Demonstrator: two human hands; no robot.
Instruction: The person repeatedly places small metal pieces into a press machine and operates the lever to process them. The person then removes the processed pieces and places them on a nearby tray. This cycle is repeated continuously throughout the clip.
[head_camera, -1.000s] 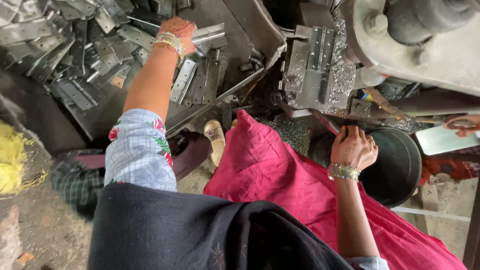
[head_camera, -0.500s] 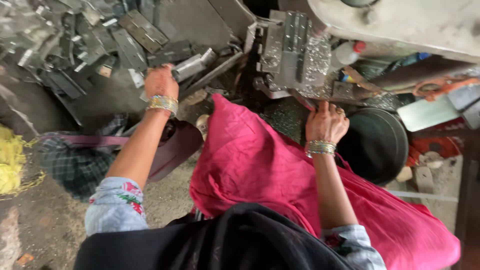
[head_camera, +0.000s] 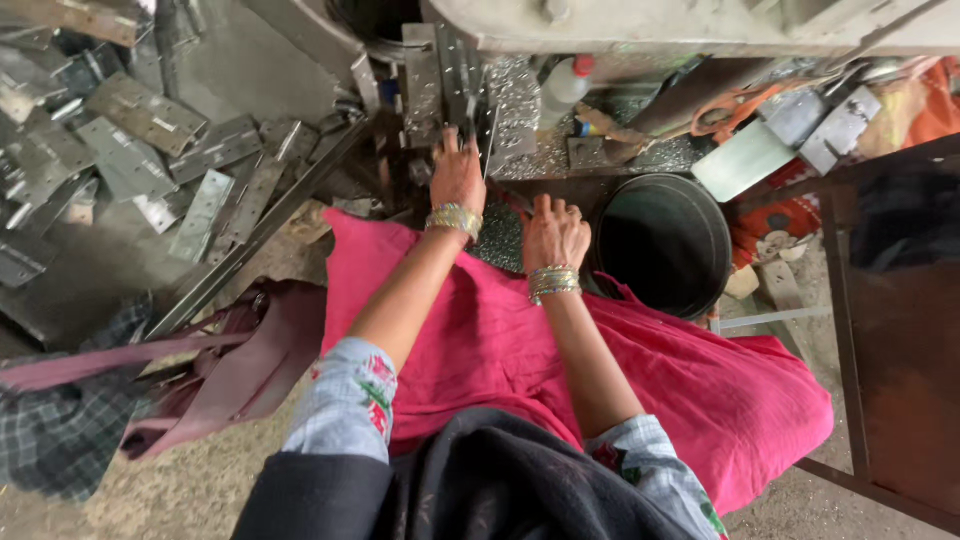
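the left hand (head_camera: 458, 180) reaches up to the machine's metal plate (head_camera: 452, 75), fingers on it; whether it grips, i cannot tell. the right hand (head_camera: 555, 232) rests loosely curled beside a dark bucket (head_camera: 722, 255), contents too dark to see. hinges (head_camera: 150, 150) lie heaped left.

White plastic bottle (head_camera: 562, 88) with red cap, top centre

left hand (head_camera: 458, 180) fingertips hidden in the press (head_camera: 470, 90), machine top cut off
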